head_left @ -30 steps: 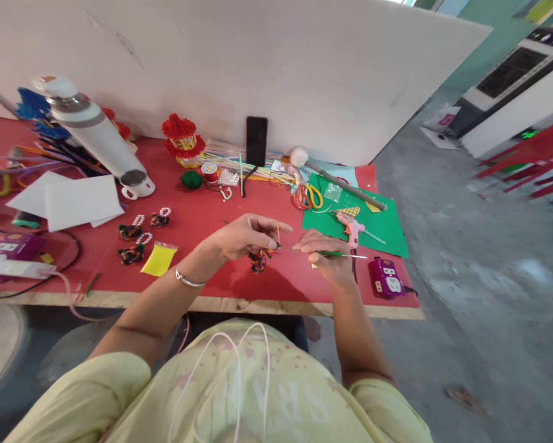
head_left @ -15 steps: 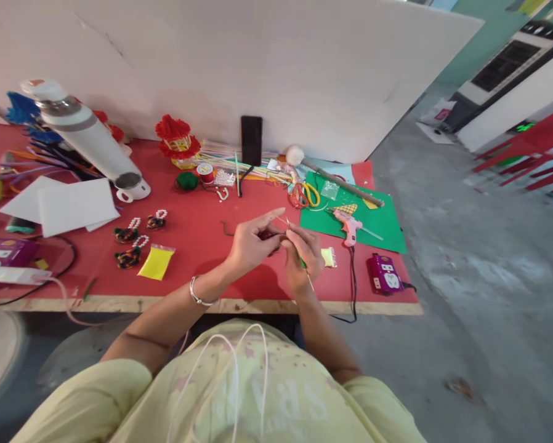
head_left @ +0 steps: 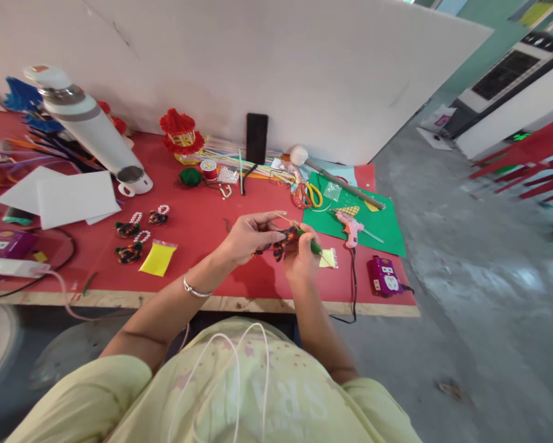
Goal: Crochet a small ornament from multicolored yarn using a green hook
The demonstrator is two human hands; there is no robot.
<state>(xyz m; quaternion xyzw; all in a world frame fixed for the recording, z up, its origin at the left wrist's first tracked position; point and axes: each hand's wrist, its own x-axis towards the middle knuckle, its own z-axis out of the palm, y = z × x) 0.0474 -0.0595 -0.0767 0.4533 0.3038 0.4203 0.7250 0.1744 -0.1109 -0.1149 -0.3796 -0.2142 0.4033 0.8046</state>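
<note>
A red-topped desk (head_left: 193, 215) runs along a tall white board (head_left: 304, 74), with grey floor to the right. Over the front part of the desk, the left hand (head_left: 244, 240) pinches a dark multicoloured yarn piece (head_left: 280, 245) between thumb and fingers, and an orange strand (head_left: 283, 218) runs from its raised forefinger toward the right hand. The right hand (head_left: 303, 261) is closed around a green-handled hook (head_left: 314, 247) and sits against the yarn piece, which hangs between the two hands; the hook's tip is too small to make out. A bangle (head_left: 196, 288) circles the left wrist.

Just right of the right hand lies a small pale-yellow packet (head_left: 328, 258). Farther right and beyond it, a pink glue gun (head_left: 351, 229) rests on a green sheet (head_left: 387, 227), and a purple socket box (head_left: 385, 277) stands nearer the desk's right end. Ahead of the right hand are scissors (head_left: 314, 195) with yellow and orange handles.

Ahead of the left hand, a black phone (head_left: 257, 138) leans on the board; ahead and to its left are a green yarn ball (head_left: 190, 177) and a red spool (head_left: 209, 170). Well left of that hand lie a bright yellow packet (head_left: 159, 258) and three yarn trinkets (head_left: 129, 252) with white bead loops.
</note>
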